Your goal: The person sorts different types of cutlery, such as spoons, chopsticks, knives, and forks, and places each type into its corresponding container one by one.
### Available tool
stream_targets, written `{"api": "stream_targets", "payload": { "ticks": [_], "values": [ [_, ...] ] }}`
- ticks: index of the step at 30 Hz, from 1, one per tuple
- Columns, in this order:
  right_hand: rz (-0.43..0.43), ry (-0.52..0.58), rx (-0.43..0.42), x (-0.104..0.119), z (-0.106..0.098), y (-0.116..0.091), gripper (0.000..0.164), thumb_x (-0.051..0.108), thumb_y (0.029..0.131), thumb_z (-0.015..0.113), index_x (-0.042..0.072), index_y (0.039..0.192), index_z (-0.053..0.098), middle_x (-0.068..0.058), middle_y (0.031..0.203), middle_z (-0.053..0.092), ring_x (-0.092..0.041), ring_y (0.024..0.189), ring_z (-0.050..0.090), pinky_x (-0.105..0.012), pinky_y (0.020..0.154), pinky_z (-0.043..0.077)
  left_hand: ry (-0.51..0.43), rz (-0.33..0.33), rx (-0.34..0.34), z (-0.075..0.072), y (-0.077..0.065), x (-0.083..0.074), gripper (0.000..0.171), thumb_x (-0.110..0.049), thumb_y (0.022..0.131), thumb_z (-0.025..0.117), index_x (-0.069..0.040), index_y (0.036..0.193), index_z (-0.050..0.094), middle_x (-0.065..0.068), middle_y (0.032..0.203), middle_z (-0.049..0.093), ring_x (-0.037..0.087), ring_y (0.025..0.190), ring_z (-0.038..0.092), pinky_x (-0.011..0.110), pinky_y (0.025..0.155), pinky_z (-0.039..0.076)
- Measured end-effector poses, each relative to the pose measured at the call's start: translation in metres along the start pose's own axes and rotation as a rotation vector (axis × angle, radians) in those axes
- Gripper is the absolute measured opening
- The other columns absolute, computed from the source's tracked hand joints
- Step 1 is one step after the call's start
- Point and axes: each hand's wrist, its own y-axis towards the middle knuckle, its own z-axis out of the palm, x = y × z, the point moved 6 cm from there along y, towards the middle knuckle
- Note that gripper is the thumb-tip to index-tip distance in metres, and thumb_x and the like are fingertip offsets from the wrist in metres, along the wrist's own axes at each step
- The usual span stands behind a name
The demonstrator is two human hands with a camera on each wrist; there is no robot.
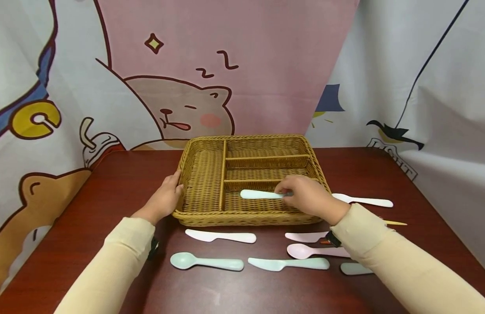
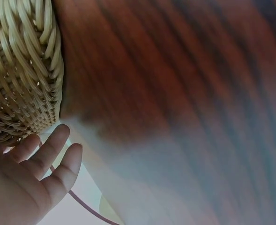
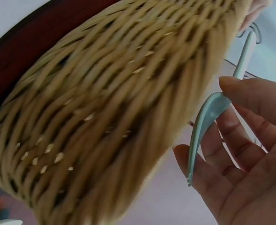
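The person's right hand (image 1: 305, 196) pinches a pale blue utensil (image 1: 262, 194) between thumb and fingers, up near its curved head; its smooth handle end points left. That head shows mostly edge-on, so I can't say whether it is a fork or a spoon. It is held over the near right compartment of a woven basket (image 1: 248, 216), which has one long compartment down the left and three narrower ones running across on the right, one behind another. The left hand (image 1: 164, 198) is at the basket's left wall, fingers loosely extended and gripping nothing, their tips at the weave.

Just in front of the basket, on the dark red-brown counter (image 1: 89, 244), lies a white knife (image 1: 220, 236). Nearer still are a mint spoon (image 1: 207, 261) on the left and a mint knife (image 1: 289, 264) to its right. Beyond that knife, a pink spoon (image 1: 305, 251) and a pink knife (image 1: 306, 237) run partly under the right forearm, with a grey-green handle (image 1: 356, 268) poking out nearer. Off the basket's right side rest a white utensil (image 1: 367, 201) and a yellow tip (image 1: 395, 223). Behind everything hangs a cartoon-printed cloth (image 1: 281, 56).
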Motion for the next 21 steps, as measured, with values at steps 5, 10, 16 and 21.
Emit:
{"api": "stream_targets", "payload": {
  "ticks": [5,10,16,21],
  "values": [
    [0.004,-0.025,0.033,-0.007,0.009,0.006,0.023,0.003,0.086,0.069,0.008,0.108,0.073,-0.004,0.101,0.068,-0.022,0.092,0.063,-0.04,0.078,0.051,0.007,-0.01,0.0,0.0,0.0,0.001,0.056,-0.016,0.105,0.029,0.005,0.153,0.009,0.032,0.15,0.02,0.044,0.139,0.024,0.055,0.112,0.023],
    [0.003,-0.039,0.064,-0.009,0.017,0.01,0.023,0.001,0.087,0.068,0.007,0.108,0.073,-0.008,0.108,0.068,-0.025,0.095,0.064,-0.04,0.078,0.052,-0.007,-0.037,0.024,0.001,0.001,0.003,0.057,-0.018,0.106,0.028,0.001,0.154,0.006,0.029,0.153,0.016,0.044,0.14,0.023,0.056,0.112,0.022],
    [-0.012,-0.059,0.089,-0.01,0.024,0.011,0.023,0.0,0.085,0.069,0.009,0.105,0.074,-0.006,0.104,0.066,-0.021,0.089,0.063,-0.036,0.074,0.053,-0.005,-0.053,0.041,0.001,0.002,0.003,0.057,-0.019,0.106,0.027,0.0,0.154,0.004,0.029,0.154,0.014,0.044,0.14,0.022,0.056,0.112,0.022],
    [-0.041,-0.084,0.09,-0.01,0.026,0.012,0.022,-0.002,0.084,0.07,0.009,0.103,0.075,-0.006,0.102,0.068,-0.022,0.092,0.064,-0.038,0.078,0.054,0.016,-0.041,0.025,0.002,0.002,0.002,0.056,-0.017,0.106,0.027,0.002,0.154,0.006,0.031,0.152,0.017,0.045,0.139,0.024,0.055,0.111,0.024]
  ]
}}
